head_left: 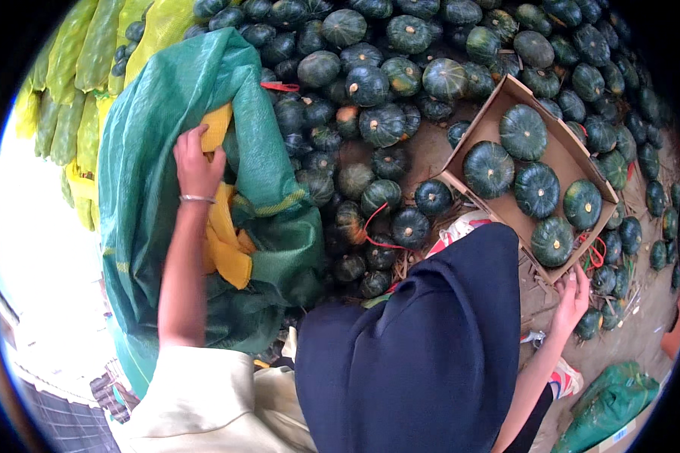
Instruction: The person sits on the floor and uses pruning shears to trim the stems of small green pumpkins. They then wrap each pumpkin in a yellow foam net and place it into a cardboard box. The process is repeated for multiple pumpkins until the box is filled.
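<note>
A large green woven sack (159,98) fills the left side, its mouth gaping. Inside lies a bundle of yellow ribbed cloth or netting (223,226). My left hand (198,164), with a thin band at the wrist, has its fingers bent on the upper end of the yellow bundle. At the right, a shallow cardboard box (472,136) holds several dark green squashes (536,189). My right hand (572,297) is at the box's near corner, its fingers curled against the edge; part of the grip is hard to make out.
A heap of green squashes (366,83) covers the ground behind and between sack and box. Filled yellow mesh bags (98,45) stand far left. Dark cloth (408,340) covers the lower middle. Red string (374,226) lies among the squashes; another green sack (612,400) lies lower right.
</note>
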Demonstrator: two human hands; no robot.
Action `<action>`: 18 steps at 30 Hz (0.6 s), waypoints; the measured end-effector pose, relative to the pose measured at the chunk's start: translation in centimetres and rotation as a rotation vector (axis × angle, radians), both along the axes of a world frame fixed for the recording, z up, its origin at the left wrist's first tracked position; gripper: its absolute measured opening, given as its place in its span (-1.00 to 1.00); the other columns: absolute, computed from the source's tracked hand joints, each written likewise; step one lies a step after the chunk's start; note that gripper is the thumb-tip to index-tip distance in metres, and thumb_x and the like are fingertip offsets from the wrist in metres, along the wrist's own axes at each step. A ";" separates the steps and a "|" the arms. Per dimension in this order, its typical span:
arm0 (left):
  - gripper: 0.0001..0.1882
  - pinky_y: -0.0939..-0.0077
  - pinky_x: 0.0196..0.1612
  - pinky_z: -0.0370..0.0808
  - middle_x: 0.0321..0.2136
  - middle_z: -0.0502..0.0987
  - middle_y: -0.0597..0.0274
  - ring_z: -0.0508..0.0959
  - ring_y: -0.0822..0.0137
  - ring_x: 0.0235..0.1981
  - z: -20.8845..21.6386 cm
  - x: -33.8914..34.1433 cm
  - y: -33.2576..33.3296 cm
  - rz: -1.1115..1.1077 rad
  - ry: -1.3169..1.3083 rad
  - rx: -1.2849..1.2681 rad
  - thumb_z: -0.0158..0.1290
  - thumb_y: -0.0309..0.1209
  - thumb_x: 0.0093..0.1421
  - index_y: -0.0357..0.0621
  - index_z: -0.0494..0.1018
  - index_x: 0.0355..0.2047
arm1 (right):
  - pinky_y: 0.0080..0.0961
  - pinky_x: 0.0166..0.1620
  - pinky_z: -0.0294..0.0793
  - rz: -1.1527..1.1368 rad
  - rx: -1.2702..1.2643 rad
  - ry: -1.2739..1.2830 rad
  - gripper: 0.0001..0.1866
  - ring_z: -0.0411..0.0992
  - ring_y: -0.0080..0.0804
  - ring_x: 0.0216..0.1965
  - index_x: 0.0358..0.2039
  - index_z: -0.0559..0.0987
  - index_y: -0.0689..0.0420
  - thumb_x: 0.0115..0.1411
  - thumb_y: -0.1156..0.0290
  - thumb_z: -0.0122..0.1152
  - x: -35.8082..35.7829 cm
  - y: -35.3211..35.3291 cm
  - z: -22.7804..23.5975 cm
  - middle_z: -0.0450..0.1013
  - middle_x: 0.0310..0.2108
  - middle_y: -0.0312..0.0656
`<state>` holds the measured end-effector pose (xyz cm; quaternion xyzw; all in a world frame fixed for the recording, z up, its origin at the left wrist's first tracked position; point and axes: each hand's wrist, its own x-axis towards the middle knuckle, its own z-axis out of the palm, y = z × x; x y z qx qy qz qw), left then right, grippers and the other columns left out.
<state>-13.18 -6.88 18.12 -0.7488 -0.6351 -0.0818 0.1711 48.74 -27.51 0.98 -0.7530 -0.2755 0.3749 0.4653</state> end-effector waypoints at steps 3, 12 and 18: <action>-0.56 0.21 0.03 0.35 -0.14 0.46 0.00 0.42 -0.02 -0.07 -1.0 -7.7 2.0 -0.024 0.236 -0.087 0.14 -0.46 -0.09 -0.18 0.44 -0.11 | -0.52 -0.08 0.40 0.041 -0.186 -0.118 -0.66 0.39 -0.47 -0.14 -0.01 0.45 0.18 0.25 0.31 0.03 1.1 -2.6 -2.2 0.42 -0.11 -0.20; -0.63 0.55 -0.15 0.43 -0.21 0.49 0.18 0.50 0.37 -0.19 4.0 25.6 1.4 -0.669 -0.533 -0.518 0.09 -0.53 0.03 -0.18 0.39 -0.10 | -0.43 0.01 0.41 0.271 0.315 -0.536 -0.57 0.38 -0.27 -0.01 -0.01 0.43 0.18 0.04 0.58 0.16 -12.4 7.4 15.8 0.33 0.04 -0.09; -0.50 0.45 0.03 0.34 -0.05 0.36 0.10 0.38 0.36 -0.06 -6.9 34.9 -2.4 -0.699 -1.268 -1.139 0.10 -0.35 0.16 -0.32 0.26 0.05 | -0.34 -0.01 0.38 0.242 0.285 -0.310 -0.57 0.39 -0.14 -0.05 -0.05 0.43 0.21 0.00 0.56 0.20 -12.9 9.0 12.4 0.41 -0.09 -0.03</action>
